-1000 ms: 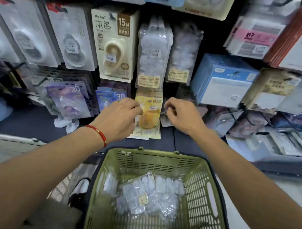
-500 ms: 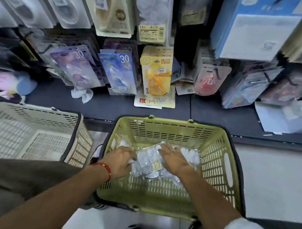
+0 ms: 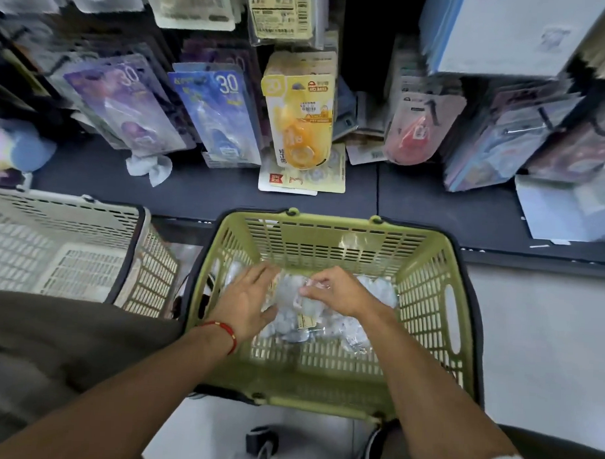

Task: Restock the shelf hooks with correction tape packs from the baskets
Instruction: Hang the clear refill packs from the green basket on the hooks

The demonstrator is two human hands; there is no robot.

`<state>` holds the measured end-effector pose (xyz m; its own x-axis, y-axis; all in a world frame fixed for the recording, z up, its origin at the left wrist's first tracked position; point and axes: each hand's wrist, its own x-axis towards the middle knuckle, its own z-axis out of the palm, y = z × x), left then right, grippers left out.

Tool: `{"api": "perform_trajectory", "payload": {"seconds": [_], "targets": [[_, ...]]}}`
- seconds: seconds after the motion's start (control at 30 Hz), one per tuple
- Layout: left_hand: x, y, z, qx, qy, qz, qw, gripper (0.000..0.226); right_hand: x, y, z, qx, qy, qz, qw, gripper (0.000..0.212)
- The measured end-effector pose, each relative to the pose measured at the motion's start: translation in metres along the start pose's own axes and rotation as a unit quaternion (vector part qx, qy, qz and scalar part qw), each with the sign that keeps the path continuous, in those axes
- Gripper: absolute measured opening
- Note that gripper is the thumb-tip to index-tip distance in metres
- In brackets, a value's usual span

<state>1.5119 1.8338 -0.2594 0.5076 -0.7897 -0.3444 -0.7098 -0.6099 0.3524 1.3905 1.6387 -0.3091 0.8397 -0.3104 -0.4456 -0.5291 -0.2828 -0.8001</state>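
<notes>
Landmark here: green basket (image 3: 432, 302). Off to its left, a beige basket (image 3: 87, 256), right alongside. Inside the green one, left hand (image 3: 247, 299) laid flat on the clear packs (image 3: 291, 318), fingers mostly straight, red string bracelet (image 3: 227, 331) on the wrist. Right hand (image 3: 336, 294) pinching the top of a clear pack. Above the green basket, yellow pack (image 3: 303, 119) hanging over the dark shelf (image 3: 210, 191).
</notes>
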Motion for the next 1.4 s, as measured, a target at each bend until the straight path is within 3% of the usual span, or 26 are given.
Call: {"api": "perform_trajectory", "payload": {"seconds": [0.07, 0.13, 0.23, 0.3, 0.33, 0.4, 0.47, 0.53, 0.67, 0.77, 0.9, 1.0, 1.13, 1.23, 1.3, 1.33, 1.4], "targets": [[0.004, 0.007, -0.006, 0.038, 0.001, 0.027, 0.999, 0.079, -0.006, -0.012, -0.016, 0.055, -0.056, 0.013, 0.997, 0.027], [0.007, 0.01, -0.012, 0.068, 0.0, 0.007, 0.998, 0.068, -0.01, -0.018, -0.021, 0.055, -0.089, 0.032, 0.994, 0.029], [0.005, 0.008, -0.022, -0.007, -0.043, -0.073, 0.996, 0.035, -0.005, -0.012, -0.008, 0.134, -0.037, 0.05, 0.989, 0.045], [0.001, 0.002, -0.024, -0.095, -0.02, -0.15, 0.984, 0.02, 0.004, -0.007, 0.008, 0.217, 0.042, 0.085, 0.972, 0.051], [-0.002, -0.002, -0.024, -0.138, 0.0, -0.185, 0.973, 0.022, 0.009, -0.004, 0.015, 0.176, 0.076, 0.09, 0.977, 0.045], [-0.007, -0.008, -0.024, -0.246, 0.018, -0.238, 0.94, 0.038, 0.016, 0.007, 0.031, -0.096, 0.042, 0.053, 0.993, 0.04], [-0.012, -0.01, -0.024, -0.339, 0.012, -0.267, 0.902, 0.044, 0.019, 0.019, 0.054, -0.272, -0.059, 0.004, 0.961, 0.072], [-0.014, -0.01, -0.024, -0.371, 0.008, -0.287, 0.883, 0.04, 0.017, 0.025, 0.074, -0.352, -0.098, -0.008, 0.931, 0.095], [-0.019, -0.008, -0.015, -0.385, 0.037, -0.306, 0.87, 0.023, 0.017, 0.027, 0.082, -0.433, -0.038, -0.026, 0.9, 0.094], [-0.022, -0.003, -0.007, -0.39, 0.079, -0.31, 0.864, 0.024, 0.011, 0.029, 0.054, -0.299, -0.035, 0.032, 0.953, 0.097], [-0.024, 0.008, 0.007, -0.438, 0.157, -0.348, 0.814, 0.039, -0.011, 0.025, 0.009, -0.044, -0.051, 0.111, 0.992, 0.095], [-0.024, 0.026, 0.01, -0.511, 0.198, -0.373, 0.749, 0.044, -0.03, 0.016, -0.005, 0.13, -0.036, 0.134, 0.982, 0.07], [-0.022, 0.047, 0.013, -0.636, 0.143, -0.349, 0.674, 0.051, -0.028, -0.011, 0.015, 0.298, -0.08, 0.13, 0.942, 0.023], [-0.023, 0.046, 0.013, -0.65, 0.131, -0.33, 0.672, 0.057, -0.013, -0.029, 0.029, 0.129, -0.072, 0.076, 0.986, 0.017], [-0.025, 0.039, 0.011, -0.648, 0.136, -0.336, 0.67, 0.062, 0.0, -0.023, 0.028, -0.035, 0.021, 0.065, 0.997, 0.025], [-0.025, 0.035, 0.01, -0.647, 0.136, -0.34, 0.669, 0.063, 0.007, -0.013, 0.026, -0.142, 0.075, 0.07, 0.984, 0.032], [-0.025, 0.028, 0.009, -0.648, 0.137, -0.347, 0.665, 0.064, 0.016, 0.007, 0.028, -0.322, 0.109, 0.124, 0.932, 0.053]]}}
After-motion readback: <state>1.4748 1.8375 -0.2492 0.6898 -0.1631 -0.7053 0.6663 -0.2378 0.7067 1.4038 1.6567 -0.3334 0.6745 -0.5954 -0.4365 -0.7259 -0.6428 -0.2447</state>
